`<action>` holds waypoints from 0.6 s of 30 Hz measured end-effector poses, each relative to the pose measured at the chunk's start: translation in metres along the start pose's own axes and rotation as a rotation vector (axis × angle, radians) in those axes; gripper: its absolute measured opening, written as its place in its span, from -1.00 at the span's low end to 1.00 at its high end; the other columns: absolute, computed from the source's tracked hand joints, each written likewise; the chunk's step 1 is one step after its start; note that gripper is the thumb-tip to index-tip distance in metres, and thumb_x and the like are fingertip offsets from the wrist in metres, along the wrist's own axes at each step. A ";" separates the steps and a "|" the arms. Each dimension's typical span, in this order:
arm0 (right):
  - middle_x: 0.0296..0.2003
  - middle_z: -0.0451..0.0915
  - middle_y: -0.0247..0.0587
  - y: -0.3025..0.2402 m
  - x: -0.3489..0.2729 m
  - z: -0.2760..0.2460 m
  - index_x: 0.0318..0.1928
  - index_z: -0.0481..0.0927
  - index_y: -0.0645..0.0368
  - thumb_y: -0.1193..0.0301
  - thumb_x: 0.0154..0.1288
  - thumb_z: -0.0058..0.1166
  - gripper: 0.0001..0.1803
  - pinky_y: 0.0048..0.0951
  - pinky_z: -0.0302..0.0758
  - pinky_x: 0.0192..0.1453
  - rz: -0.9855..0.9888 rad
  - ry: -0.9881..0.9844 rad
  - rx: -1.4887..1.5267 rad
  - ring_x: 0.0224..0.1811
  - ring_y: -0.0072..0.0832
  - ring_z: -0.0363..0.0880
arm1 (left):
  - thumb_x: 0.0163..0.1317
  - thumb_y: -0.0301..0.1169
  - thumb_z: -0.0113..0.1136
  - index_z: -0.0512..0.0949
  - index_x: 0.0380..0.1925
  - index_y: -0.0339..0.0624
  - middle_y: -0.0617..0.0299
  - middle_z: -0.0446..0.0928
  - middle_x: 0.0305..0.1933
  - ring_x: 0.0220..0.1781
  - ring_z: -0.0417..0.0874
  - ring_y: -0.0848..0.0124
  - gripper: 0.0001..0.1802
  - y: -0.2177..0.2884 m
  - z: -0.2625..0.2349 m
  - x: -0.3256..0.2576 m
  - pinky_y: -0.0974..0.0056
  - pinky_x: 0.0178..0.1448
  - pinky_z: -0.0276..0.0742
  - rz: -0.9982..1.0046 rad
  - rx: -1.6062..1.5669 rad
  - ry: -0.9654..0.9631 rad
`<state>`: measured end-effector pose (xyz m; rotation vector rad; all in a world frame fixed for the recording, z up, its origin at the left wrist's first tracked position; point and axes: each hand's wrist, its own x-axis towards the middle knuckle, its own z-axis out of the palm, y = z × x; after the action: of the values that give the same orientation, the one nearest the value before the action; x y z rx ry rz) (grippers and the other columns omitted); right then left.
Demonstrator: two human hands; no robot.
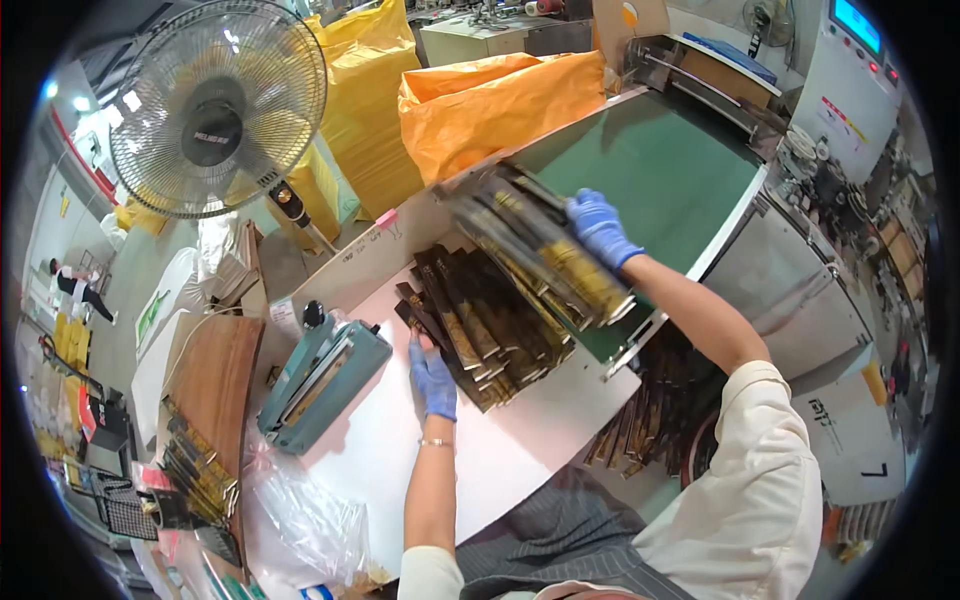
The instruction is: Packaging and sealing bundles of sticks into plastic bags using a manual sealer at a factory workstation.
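My left hand, in a blue glove, rests against the left edge of a pile of long, flat black-and-gold packets on the white tabletop. Its fingers are extended and do not wrap round the packets. My right hand, gloved too, is closed on the far right side of a bundle of similar packets, slightly blurred. That bundle lies over the near end of a green conveyor belt, partly above the table pile. The fingertips of my right hand are partly hidden.
A teal heat sealer stands left of the pile, with clear plastic bags nearer me. Behind are a large fan and an orange bag. More packets lie below the conveyor; others are at far left.
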<state>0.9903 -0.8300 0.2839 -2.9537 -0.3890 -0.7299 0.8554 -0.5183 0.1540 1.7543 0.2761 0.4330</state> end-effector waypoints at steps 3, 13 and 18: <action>-0.26 0.49 0.13 -0.122 -0.007 -0.037 -0.32 0.53 0.24 0.34 0.11 -0.04 -0.77 -0.13 0.45 -0.06 -0.110 -0.104 0.188 -0.16 -0.05 0.48 | 0.27 0.20 -0.18 0.15 0.29 -0.33 0.13 0.19 0.35 0.35 0.18 0.32 -0.14 -0.043 -0.032 0.037 0.28 0.41 0.00 -0.158 -0.421 0.058; 0.19 0.31 0.19 -0.217 -0.044 0.062 0.29 0.18 0.28 -0.23 0.24 -0.24 -0.12 -0.23 0.24 0.27 0.451 -0.661 0.751 0.19 0.01 0.35 | -0.35 0.18 0.47 -0.16 0.33 -0.47 -0.26 0.05 0.36 0.43 0.07 0.12 0.43 0.018 -0.068 0.012 0.23 0.45 -0.02 -0.334 0.148 0.166; -0.22 0.58 -0.30 -0.262 -0.116 0.042 -0.02 0.47 0.18 -0.01 0.25 0.03 -0.48 -0.48 0.47 -0.09 0.410 -0.718 1.699 -0.20 -0.51 0.55 | -0.25 -0.17 0.56 0.29 0.10 -0.23 0.18 0.52 -0.07 -0.17 0.57 0.36 -0.10 0.053 -0.088 -0.031 0.26 -0.01 0.52 -0.321 -0.524 -0.145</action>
<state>0.8413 -0.5978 0.1953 -1.3946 -0.1982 0.5642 0.7869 -0.4653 0.2174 1.1942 0.3031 0.1251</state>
